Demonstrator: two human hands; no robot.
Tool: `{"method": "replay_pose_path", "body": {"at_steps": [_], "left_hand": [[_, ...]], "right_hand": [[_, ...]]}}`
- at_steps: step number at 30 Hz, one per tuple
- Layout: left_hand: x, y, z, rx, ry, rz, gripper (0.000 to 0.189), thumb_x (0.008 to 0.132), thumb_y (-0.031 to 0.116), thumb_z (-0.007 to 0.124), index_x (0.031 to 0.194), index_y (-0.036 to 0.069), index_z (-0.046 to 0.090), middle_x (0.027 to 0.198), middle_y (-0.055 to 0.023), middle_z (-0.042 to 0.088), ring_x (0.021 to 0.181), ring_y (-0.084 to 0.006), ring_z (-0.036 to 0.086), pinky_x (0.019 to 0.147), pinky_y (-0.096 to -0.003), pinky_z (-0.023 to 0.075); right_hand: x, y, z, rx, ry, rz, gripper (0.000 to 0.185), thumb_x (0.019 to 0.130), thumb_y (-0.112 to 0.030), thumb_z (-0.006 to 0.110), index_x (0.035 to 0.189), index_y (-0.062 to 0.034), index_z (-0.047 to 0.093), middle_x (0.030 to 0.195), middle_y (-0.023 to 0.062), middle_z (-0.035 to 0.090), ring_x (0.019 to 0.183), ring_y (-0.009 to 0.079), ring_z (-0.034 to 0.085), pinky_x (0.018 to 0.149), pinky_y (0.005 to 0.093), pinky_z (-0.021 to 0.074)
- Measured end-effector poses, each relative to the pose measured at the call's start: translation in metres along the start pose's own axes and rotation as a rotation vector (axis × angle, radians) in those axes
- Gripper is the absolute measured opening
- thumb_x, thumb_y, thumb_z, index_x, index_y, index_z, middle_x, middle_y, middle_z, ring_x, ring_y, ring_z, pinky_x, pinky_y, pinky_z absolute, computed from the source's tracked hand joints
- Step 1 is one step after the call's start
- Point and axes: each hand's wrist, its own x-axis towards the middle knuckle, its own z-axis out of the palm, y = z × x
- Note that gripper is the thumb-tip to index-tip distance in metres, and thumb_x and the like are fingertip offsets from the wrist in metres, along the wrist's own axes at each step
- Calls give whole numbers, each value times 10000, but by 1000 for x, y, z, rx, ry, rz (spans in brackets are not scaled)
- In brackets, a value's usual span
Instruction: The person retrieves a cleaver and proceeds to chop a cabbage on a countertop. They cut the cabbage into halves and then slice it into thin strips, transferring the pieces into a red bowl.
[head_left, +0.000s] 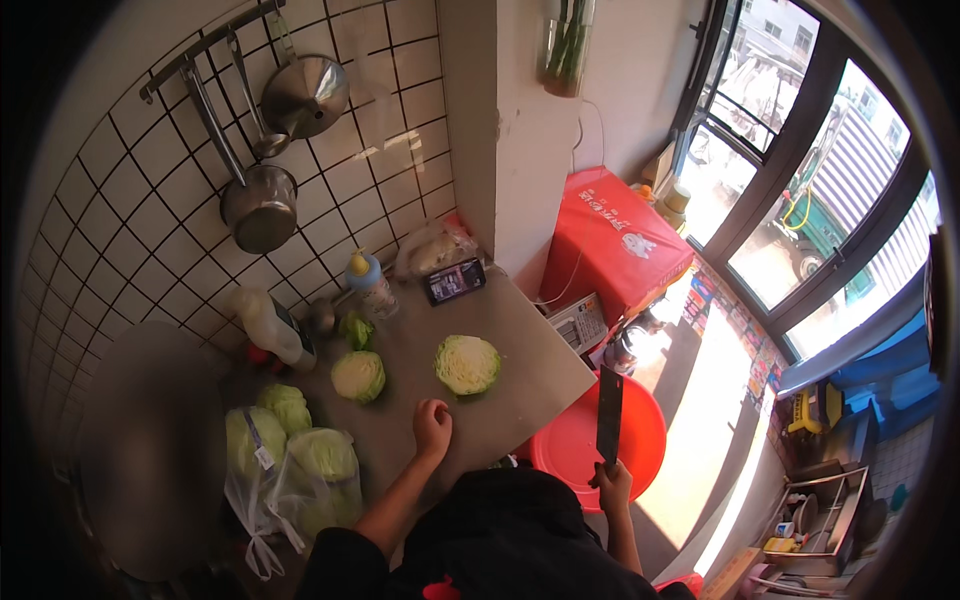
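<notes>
My right hand (615, 484) grips the handle of a cleaver (610, 412), its dark blade pointing away from me above a red plastic basin (566, 450). My left hand (433, 429) is at the metal counter (495, 420) with its fingers curled and nothing visible in them; whether it touches the surface is unclear. Just beyond it lies a cut cabbage half (466, 364), pale cut face up. Another cut cabbage piece (358, 376) sits to its left, with a loose green leaf piece (356, 331) behind it.
Bagged cabbages (322, 465) lie at the counter's left. Along the tiled wall stand a large plastic bottle (274, 330), a blue-topped bottle (371, 285) and a propped phone (455, 281). A saucepan (259, 210) and a funnel (306, 96) hang above. A red-covered box (615, 232) stands beyond the counter's corner.
</notes>
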Motion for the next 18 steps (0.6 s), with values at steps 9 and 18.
{"method": "replay_pose_path", "body": {"at_steps": [9,18], "left_hand": [[5,118,122,-393,-637,534,162,733,-7,622,890,33,619,907,-110,606,824,-269,618,712,-307,506],[-17,58,165,-900,-1028,-345,271,849,129,658,1090,25,591,1018,-95,636,909,-212,642,835,-355,516]], "right_hand": [[-2,10,-30,-112,161,22,185,865,-136,638,769,-18,532,559,16,502,442,93,474,422,257,366],[-6,21,-37,-38,234,3,190,870,-128,620,749,-22,520,555,7,493,451,76,461,418,254,360]]}}
